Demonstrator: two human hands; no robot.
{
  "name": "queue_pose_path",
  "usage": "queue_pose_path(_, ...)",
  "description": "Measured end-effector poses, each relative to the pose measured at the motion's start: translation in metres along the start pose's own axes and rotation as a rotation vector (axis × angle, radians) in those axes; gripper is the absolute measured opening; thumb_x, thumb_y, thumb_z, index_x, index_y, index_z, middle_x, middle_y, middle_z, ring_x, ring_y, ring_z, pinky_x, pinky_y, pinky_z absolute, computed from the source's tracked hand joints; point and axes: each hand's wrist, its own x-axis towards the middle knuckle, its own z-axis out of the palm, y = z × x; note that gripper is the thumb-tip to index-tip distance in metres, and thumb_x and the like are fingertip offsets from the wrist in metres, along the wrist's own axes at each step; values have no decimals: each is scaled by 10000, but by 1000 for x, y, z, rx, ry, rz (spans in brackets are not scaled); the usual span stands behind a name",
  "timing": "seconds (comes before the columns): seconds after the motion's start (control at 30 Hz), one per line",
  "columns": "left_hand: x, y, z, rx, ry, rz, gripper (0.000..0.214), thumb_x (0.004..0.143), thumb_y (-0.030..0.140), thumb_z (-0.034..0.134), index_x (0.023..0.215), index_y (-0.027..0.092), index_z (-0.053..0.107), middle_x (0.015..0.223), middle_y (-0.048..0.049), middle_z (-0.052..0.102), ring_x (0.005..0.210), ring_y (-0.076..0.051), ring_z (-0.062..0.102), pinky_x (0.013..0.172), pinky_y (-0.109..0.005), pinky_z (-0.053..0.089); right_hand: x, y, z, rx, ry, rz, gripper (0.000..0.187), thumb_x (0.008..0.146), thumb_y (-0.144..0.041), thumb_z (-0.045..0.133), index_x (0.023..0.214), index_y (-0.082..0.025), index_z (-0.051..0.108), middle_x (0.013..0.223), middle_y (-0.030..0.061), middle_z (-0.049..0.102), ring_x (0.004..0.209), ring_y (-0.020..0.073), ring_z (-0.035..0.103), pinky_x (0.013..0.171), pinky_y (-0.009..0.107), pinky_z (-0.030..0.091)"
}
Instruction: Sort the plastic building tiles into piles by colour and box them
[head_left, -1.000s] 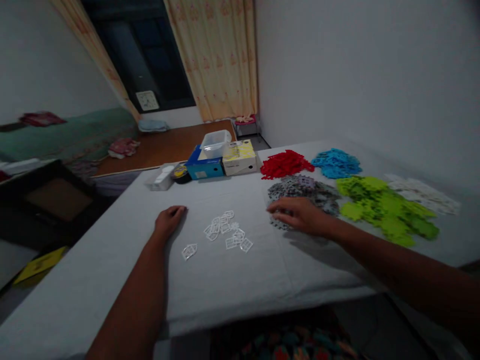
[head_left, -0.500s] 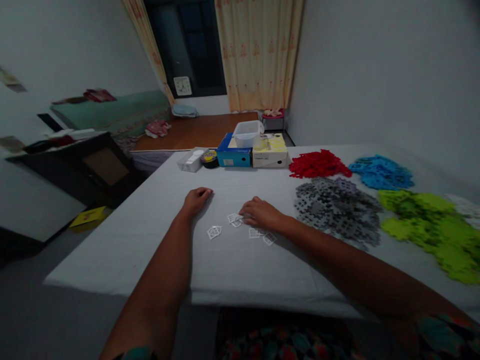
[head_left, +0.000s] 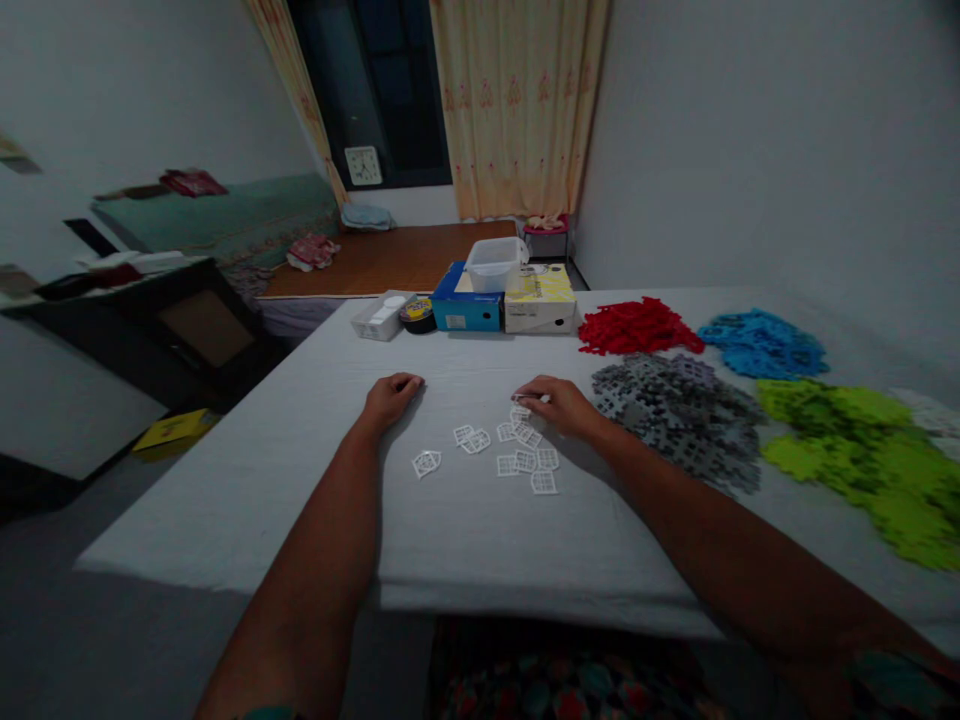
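My left hand (head_left: 391, 400) rests on the white cloth with its fingers curled closed; whatever they hold, if anything, is hidden. My right hand (head_left: 561, 402) pinches a small white lattice piece (head_left: 545, 398), only partly visible at the fingertips. Below those fingers lie several flat white window-shaped lattice pieces (head_left: 526, 460), some overlapping. Between the hands is a smaller overlapping group of similar white pieces (head_left: 475, 441). A separate white piece or small stack (head_left: 427, 463) lies nearer me, below my left hand.
To the right are piles of red pieces (head_left: 637, 326), blue pieces (head_left: 765, 343), grey pieces (head_left: 675, 420) and lime-green pieces (head_left: 870, 450). Along the far edge stand a blue box (head_left: 469, 312), a yellow-and-white box (head_left: 540, 300), a clear tub (head_left: 495, 265), a round black tin (head_left: 418, 317) and a pale box (head_left: 381, 320).
My right hand has moved right and slightly away from me, uncovering more white lattice pieces. A white piece now shows at its fingertips. My left hand has stayed nearly still.
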Motion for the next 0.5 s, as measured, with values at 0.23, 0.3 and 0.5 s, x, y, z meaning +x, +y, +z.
queue_pose_path(0.23, 2, -4, -1, -7, -7, 11, 526, 790, 590, 540, 968, 148, 762, 970, -96, 770, 958, -275, 675, 868, -351, 498, -32, -39, -47, 74, 67, 35, 204, 812, -364, 696, 908, -183, 695, 789, 14, 708, 698, 142, 618, 673, 262, 484)
queue_pose_path(0.3, 2, -4, -2, 6, -9, 5, 526, 793, 595, 536, 967, 152, 758, 990, -101, 769, 970, -275, 677, 889, -356, 494, -60, -42, -64, 50, 49, 46, 223, 843, -405, 662, 869, -185, 693, 784, 21, 707, 700, 147, 628, 664, 260, 490)
queue_pose_path(0.5, 0, 7, -6, 77, -18, -29, 530, 765, 606, 531, 966, 171, 757, 1021, -87, 771, 989, -274, 684, 908, -341, 497, -161, 6, -145, -62, 313, 236, 279, 828, -483, 655, 916, -236, 749, 954, 64, 746, 870, 233, 673, 816, 371, 537)
